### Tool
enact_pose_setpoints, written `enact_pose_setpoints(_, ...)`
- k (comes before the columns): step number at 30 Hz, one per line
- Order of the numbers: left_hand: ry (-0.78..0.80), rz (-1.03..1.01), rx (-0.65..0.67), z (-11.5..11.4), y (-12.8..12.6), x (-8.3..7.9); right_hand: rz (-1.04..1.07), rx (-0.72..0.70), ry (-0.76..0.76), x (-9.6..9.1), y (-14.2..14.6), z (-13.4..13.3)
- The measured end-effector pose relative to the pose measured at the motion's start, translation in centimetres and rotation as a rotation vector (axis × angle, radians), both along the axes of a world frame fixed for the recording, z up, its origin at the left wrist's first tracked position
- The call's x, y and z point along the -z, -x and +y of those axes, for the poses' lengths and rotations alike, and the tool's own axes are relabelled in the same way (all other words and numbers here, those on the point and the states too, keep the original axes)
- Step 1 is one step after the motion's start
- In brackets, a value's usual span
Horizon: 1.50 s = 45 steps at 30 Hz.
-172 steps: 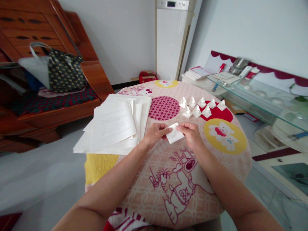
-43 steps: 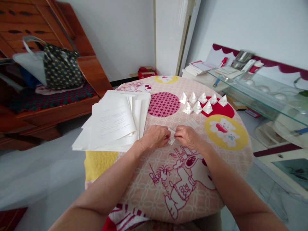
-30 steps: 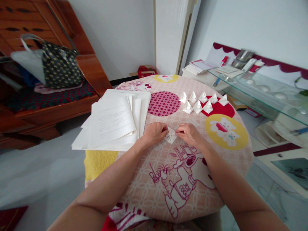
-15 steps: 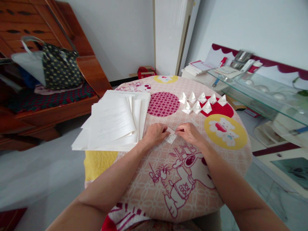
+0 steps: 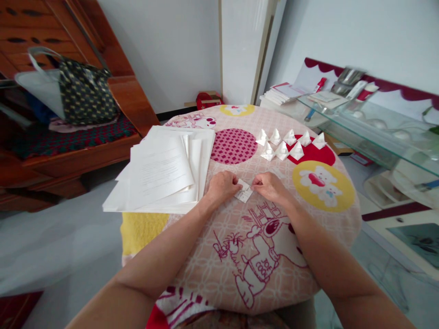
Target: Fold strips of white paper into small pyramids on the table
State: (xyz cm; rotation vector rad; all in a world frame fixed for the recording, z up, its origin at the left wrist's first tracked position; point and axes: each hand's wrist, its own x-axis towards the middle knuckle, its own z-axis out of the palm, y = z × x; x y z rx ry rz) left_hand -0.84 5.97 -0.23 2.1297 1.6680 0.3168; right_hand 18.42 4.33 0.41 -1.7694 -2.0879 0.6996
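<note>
Between my two hands, a small folded square of white paper [image 5: 243,191] with printing on it sits just above or on the patterned tablecloth [image 5: 202,256]; I cannot tell which. My left hand [image 5: 223,185] pinches its left corner. On the opposite corner, the fingertips of my right hand [image 5: 269,186] are closed. Beyond my right hand stand several small folded paper boats [image 5: 281,150] in two rows. To the left of my left hand lies a stack of white paper sheets [image 5: 161,171], the top one printed.
A glass shelf [image 5: 370,125] with cups and other items stands close along the table's right side. At the left is a wooden bench [image 5: 126,100] with a dark patterned bag [image 5: 85,93]. A red item [image 5: 208,99] lies on the floor behind the table.
Both hands keep their hold on the folded paper, with the fingers shifting only slightly. The whole view has tilted a little; the boats and the stack stay in place.
</note>
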Motion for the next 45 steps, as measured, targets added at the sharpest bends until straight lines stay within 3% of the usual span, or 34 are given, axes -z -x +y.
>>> enact_pose_setpoints(9,0.001,-0.006,0.005,0.0,0.0,-0.1,0.088,0.046,0.058,-0.2,-0.2,0.0)
enact_pose_setpoints(15,-0.005,0.018,-0.002,0.1,0.0,-0.1,0.259,0.250,0.253,0.2,-0.7,-0.3)
enact_pose_setpoints(18,-0.004,0.015,0.001,0.1,0.0,-0.1,0.402,0.307,0.219,0.3,-0.4,-0.4)
enact_pose_setpoints(22,-0.020,0.010,0.003,0.1,-0.1,-0.2,0.542,0.179,0.097,0.6,0.8,-0.3)
enact_pose_setpoints(27,0.015,-0.063,0.039,0.6,0.5,-0.2,0.403,0.000,0.036,0.9,1.7,0.2)
enact_pose_setpoints(34,0.188,-0.276,0.130,1.3,3.1,-0.6,0.312,0.011,-0.005,0.7,2.1,0.2)
enact_pose_setpoints(40,0.230,-0.216,0.247,1.3,3.9,-1.3,0.322,0.038,0.011,0.7,2.4,0.2)
enact_pose_setpoints(45,0.186,-0.097,0.218,0.9,3.5,-1.7,0.333,0.058,0.024,0.7,2.5,0.1)
